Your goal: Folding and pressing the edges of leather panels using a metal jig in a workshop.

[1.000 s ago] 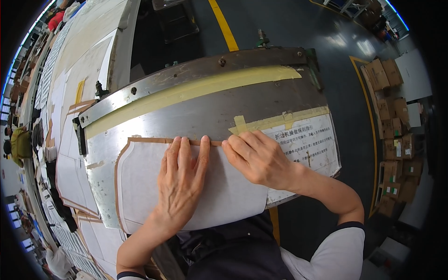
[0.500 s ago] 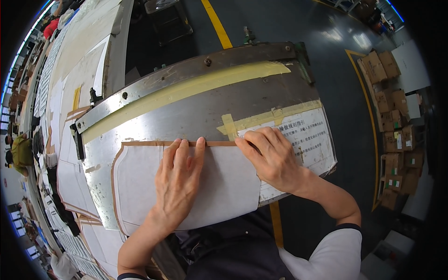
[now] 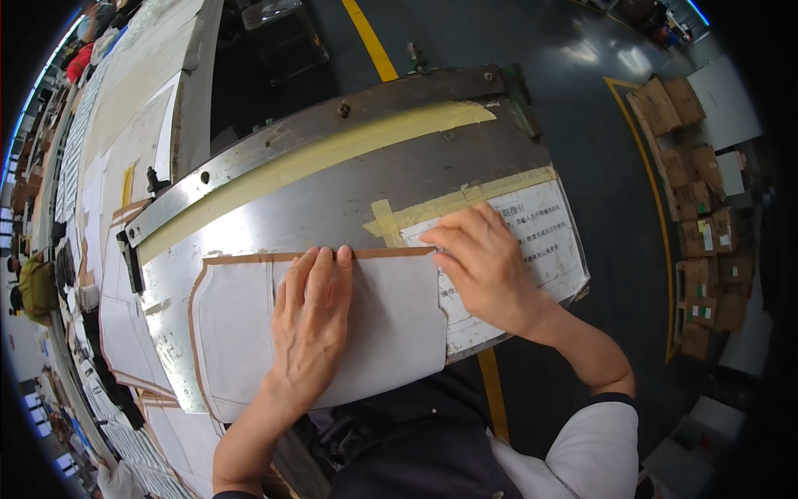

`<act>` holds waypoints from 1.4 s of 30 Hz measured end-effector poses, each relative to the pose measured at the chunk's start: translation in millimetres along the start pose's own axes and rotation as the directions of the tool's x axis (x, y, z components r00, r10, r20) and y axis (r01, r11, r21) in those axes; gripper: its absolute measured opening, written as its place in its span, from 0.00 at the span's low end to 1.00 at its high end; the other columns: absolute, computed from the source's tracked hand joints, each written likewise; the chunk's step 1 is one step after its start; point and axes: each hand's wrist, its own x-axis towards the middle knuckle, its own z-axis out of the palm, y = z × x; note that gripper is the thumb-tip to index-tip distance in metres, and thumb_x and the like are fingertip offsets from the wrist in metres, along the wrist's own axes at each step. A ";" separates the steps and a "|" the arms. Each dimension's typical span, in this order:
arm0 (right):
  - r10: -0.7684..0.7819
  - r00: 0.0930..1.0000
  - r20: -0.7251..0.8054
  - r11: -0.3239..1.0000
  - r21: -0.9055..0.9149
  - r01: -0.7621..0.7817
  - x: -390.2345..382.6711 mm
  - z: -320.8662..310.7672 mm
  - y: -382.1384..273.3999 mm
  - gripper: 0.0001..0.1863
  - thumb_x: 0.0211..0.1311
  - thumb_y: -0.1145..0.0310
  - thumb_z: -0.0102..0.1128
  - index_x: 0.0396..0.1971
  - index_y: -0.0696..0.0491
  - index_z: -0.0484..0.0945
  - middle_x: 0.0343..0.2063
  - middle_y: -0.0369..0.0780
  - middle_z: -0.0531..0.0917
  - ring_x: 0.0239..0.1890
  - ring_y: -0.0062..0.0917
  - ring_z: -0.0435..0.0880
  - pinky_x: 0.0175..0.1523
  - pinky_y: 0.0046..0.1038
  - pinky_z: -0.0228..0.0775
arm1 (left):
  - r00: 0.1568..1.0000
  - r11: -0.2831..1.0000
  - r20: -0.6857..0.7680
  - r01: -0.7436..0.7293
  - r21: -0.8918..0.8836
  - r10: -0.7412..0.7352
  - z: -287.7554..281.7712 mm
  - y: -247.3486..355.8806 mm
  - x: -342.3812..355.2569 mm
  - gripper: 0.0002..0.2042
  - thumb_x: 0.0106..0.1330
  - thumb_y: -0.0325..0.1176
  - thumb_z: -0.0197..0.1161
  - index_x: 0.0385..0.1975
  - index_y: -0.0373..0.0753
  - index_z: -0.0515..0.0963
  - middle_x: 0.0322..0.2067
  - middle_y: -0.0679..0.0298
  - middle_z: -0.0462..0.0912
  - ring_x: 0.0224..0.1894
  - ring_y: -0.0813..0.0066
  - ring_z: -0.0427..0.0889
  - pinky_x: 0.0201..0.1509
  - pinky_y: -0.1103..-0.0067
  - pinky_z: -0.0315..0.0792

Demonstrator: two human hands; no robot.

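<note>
A white, sheet-like panel with a brown border (image 3: 391,324) lies on a metal plate (image 3: 332,187), its brown top edge running nearly straight across. My left hand (image 3: 314,312) rests flat on the panel, fingers stretched so that their tips touch the brown edge. At the panel's upper right corner, my right hand (image 3: 486,270) hovers with bent fingers, thumb and forefinger apart and nothing visible between them. Under that hand is a printed white sheet (image 3: 544,241), fixed to the plate with yellow tape (image 3: 465,197).
A metal bar (image 3: 274,133) with bolts crosses the plate's far side, a yellow strip (image 3: 332,158) along it. More brown-edged white panels (image 3: 133,324) lie at the left beside a long table (image 3: 141,75). Cardboard boxes (image 3: 702,224) are stacked at the right, behind a yellow floor line (image 3: 657,183).
My right hand has come off the brown edge at the panel's right end, its thumb and forefinger parting. My left hand stays pressed on the panel. The whole view has shifted slightly.
</note>
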 end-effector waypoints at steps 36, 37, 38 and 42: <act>-0.265 0.963 0.042 0.934 -0.239 0.267 -2.9 26.5 -29.0 0.19 0.54 0.82 0.62 0.48 0.67 0.81 0.45 0.47 0.78 0.50 0.40 0.79 0.54 0.42 0.72 | 0.979 0.986 -0.124 0.165 0.013 -0.162 -8.6 -43.2 -35.3 0.26 0.58 0.20 0.60 0.61 0.30 0.77 0.59 0.51 0.76 0.62 0.53 0.75 0.67 0.62 0.71; -0.258 0.965 0.042 0.933 -0.250 0.260 -2.9 26.4 -29.2 0.19 0.54 0.82 0.62 0.49 0.67 0.81 0.45 0.47 0.78 0.50 0.40 0.79 0.54 0.42 0.72 | 0.968 0.976 -0.129 0.217 0.011 -0.214 -13.1 -55.3 -46.9 0.26 0.59 0.18 0.60 0.61 0.29 0.76 0.58 0.50 0.76 0.63 0.52 0.75 0.69 0.60 0.70; -0.267 0.963 0.038 0.929 -0.257 0.267 -1.6 25.6 -31.0 0.19 0.55 0.82 0.62 0.48 0.67 0.81 0.44 0.47 0.78 0.48 0.39 0.79 0.53 0.41 0.71 | 0.958 0.964 -0.120 0.266 0.029 -0.261 -21.0 -68.2 -60.3 0.24 0.59 0.18 0.60 0.59 0.29 0.77 0.57 0.52 0.77 0.62 0.53 0.76 0.69 0.60 0.71; -0.228 0.966 0.125 0.941 -0.228 0.252 22.2 28.8 -48.2 0.15 0.56 0.81 0.64 0.45 0.65 0.81 0.42 0.46 0.78 0.46 0.39 0.78 0.52 0.40 0.71 | 0.953 0.964 -0.146 0.262 -0.054 -0.267 -32.4 -77.2 -83.4 0.22 0.60 0.20 0.64 0.56 0.33 0.81 0.54 0.55 0.81 0.58 0.55 0.79 0.63 0.62 0.74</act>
